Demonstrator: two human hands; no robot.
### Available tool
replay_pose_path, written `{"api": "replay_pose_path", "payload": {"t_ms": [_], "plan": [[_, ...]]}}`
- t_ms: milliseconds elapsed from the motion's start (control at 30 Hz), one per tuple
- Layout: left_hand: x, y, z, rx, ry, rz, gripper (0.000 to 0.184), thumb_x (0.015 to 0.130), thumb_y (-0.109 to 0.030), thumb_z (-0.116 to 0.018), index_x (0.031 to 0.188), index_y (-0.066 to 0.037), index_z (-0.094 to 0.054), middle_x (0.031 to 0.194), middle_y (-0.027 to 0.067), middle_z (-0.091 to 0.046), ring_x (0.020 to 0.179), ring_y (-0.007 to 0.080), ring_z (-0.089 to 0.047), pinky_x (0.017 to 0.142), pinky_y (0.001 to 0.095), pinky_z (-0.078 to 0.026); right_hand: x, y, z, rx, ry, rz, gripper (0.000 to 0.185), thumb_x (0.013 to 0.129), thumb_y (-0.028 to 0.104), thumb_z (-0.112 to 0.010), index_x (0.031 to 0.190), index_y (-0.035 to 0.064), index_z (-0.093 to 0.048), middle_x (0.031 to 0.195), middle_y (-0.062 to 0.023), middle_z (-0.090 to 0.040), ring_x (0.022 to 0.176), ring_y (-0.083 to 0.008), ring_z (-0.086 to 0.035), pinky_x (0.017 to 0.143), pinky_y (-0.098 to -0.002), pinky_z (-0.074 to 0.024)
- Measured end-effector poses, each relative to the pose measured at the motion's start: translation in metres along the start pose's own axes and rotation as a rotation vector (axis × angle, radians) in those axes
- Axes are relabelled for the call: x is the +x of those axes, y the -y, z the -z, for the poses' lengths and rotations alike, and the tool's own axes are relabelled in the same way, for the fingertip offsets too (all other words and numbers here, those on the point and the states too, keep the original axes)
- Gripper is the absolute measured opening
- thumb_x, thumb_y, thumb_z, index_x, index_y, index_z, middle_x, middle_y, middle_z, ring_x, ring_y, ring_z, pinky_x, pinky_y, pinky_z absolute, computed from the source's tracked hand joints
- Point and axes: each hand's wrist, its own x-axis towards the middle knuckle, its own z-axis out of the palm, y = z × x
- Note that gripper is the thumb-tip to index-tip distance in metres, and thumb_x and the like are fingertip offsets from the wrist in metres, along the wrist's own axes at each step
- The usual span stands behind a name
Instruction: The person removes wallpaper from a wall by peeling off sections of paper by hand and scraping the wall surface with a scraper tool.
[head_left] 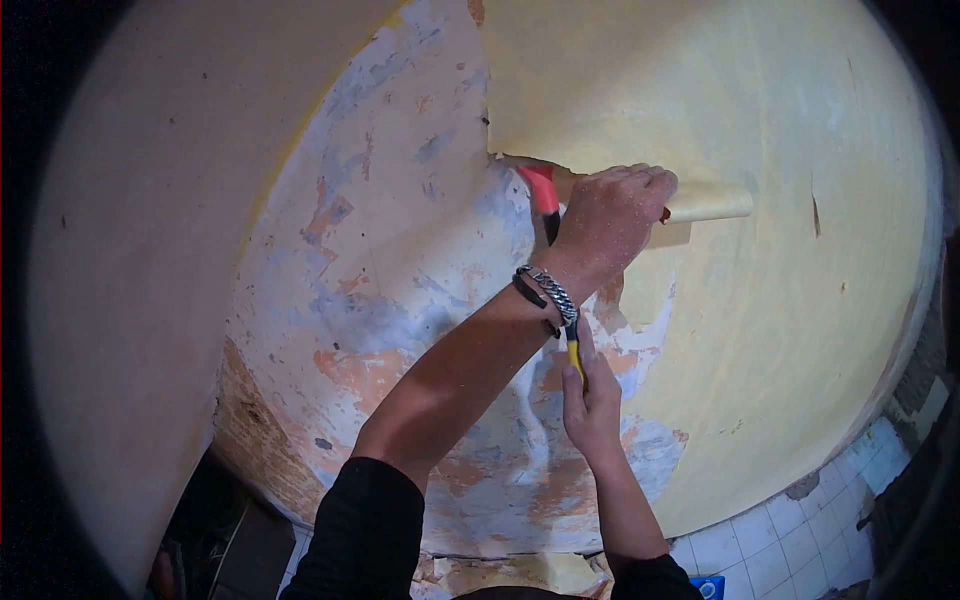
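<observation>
My left hand [618, 215] is closed on the curled, loosened flap of yellowish wallpaper [718, 203] that stands away from the wall. Lower down, my right hand [592, 405] is wrapped around the yellow and black handle [573, 350] of a long scraper-like tool. Its red and black upper end [541, 187] lies against the wall at the paper's torn edge. My left wrist and forearm cross in front of the tool and hide its middle. Whether it has a blade, I cannot make out. A chain bracelet [555, 293] and a dark band are on my left wrist.
Bare, patchy plaster [400, 270] with orange and grey marks covers the wall on the left. Yellowish wallpaper [800, 330] still covers the right side. Torn paper scraps [510, 574] lie at the wall's foot. White tiles [770, 540] and a blue object [709, 586] are at lower right.
</observation>
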Motion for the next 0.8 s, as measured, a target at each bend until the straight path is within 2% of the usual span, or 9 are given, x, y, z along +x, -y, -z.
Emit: {"api": "replay_pose_path", "payload": {"t_ms": [67,133,267,333,433,600,700,767,800], "plan": [[0.002,-0.002,-0.003,-0.015,-0.019,-0.015,0.017,0.076,-0.004,-0.062,0.093,-0.006,-0.058,0.081,0.0092,-0.063,0.081,0.0272,-0.066,0.067,0.0395,-0.052,0.012,0.003,-0.007,-0.005,-0.022,0.007,0.048,0.093,0.007,-0.051,0.140,0.0006,-0.043,0.101,-0.0252,-0.060,0.091,-0.0391,-0.060,0.081,-0.0417,-0.0481],[0.008,-0.004,-0.004,-0.023,-0.004,-0.052,0.011,0.079,-0.005,-0.060,0.088,-0.006,-0.055,0.079,0.0088,-0.062,0.079,0.0270,-0.065,0.066,0.0390,-0.052,0.021,0.002,-0.015,-0.074,0.001,0.072,0.043,0.093,0.004,-0.051,0.136,-0.0007,-0.047,0.091,-0.0192,-0.060,0.078,-0.0282,-0.059,0.072,-0.0355,-0.0464],[0.012,-0.006,-0.002,-0.008,-0.067,-0.068,0.009,0.080,-0.006,-0.060,0.085,-0.006,-0.053,0.078,0.0088,-0.061,0.078,0.0270,-0.065,0.065,0.0388,-0.052,0.013,0.011,-0.012,-0.027,-0.075,0.004,0.030,0.092,0.003,-0.051,0.121,-0.0025,-0.055,0.091,-0.0204,-0.059,0.078,-0.0323,-0.059,0.070,-0.0369,-0.0462],[0.009,-0.005,-0.005,0.014,-0.058,-0.099,0.011,0.080,-0.008,-0.061,0.085,-0.006,-0.052,0.077,0.0090,-0.061,0.077,0.0264,-0.065,0.064,0.0380,-0.052,0.019,0.007,-0.014,0.011,-0.133,0.113,0.020,0.090,0.003,-0.051,0.108,-0.0038,-0.057,0.090,-0.0225,-0.059,0.078,-0.0351,-0.059,0.069,-0.0388,-0.0457],[0.008,-0.005,-0.011,0.052,-0.046,-0.119,0.012,0.079,-0.010,-0.062,0.085,-0.006,-0.052,0.077,0.0090,-0.060,0.077,0.0252,-0.066,0.064,0.0377,-0.052,0.044,0.011,-0.026,0.015,0.005,0.040,0.030,0.089,0.003,-0.052,0.118,-0.0029,-0.056,0.107,-0.0260,-0.059,0.097,-0.0418,-0.059,0.085,-0.0440,-0.0471],[0.007,-0.003,-0.010,0.074,-0.040,-0.146,0.012,0.079,-0.011,-0.062,0.084,-0.006,-0.052,0.076,0.0087,-0.060,0.077,0.0243,-0.066,0.064,0.0365,-0.053,0.034,0.014,-0.023,0.050,0.021,-0.050,0.031,0.085,0.002,-0.053,0.115,-0.0027,-0.055,0.108,-0.0263,-0.059,0.099,-0.0453,-0.057,0.086,-0.0457,-0.0461],[0.005,-0.004,-0.013,0.102,-0.043,-0.150,0.011,0.079,-0.011,-0.061,0.082,-0.007,-0.052,0.075,0.0079,-0.060,0.076,0.0238,-0.065,0.064,0.0358,-0.053,0.041,0.006,-0.030,0.079,-0.037,0.030,0.029,0.085,0.003,-0.054,0.114,-0.0023,-0.056,0.105,-0.0248,-0.059,0.099,-0.0451,-0.057,0.086,-0.0445,-0.0468],[0.011,-0.008,-0.013,0.118,-0.023,-0.151,0.011,0.079,-0.012,-0.061,0.081,-0.007,-0.052,0.075,0.0074,-0.060,0.076,0.0235,-0.065,0.064,0.0356,-0.053,0.063,0.000,-0.055,-0.020,-0.128,0.319,0.029,0.085,0.004,-0.054,0.114,-0.0019,-0.056,0.102,-0.0226,-0.060,0.101,-0.0438,-0.057,0.087,-0.0431,-0.0469],[0.014,-0.009,-0.012,0.106,-0.011,-0.135,0.010,0.078,-0.011,-0.061,0.080,-0.007,-0.052,0.075,0.0068,-0.060,0.076,0.0231,-0.065,0.064,0.0354,-0.053,0.064,0.007,-0.057,-0.136,-0.087,0.310,0.032,0.085,0.005,-0.054,0.116,-0.0020,-0.056,0.109,-0.0223,-0.061,0.105,-0.0412,-0.057,0.090,-0.0423,-0.0460]]}}
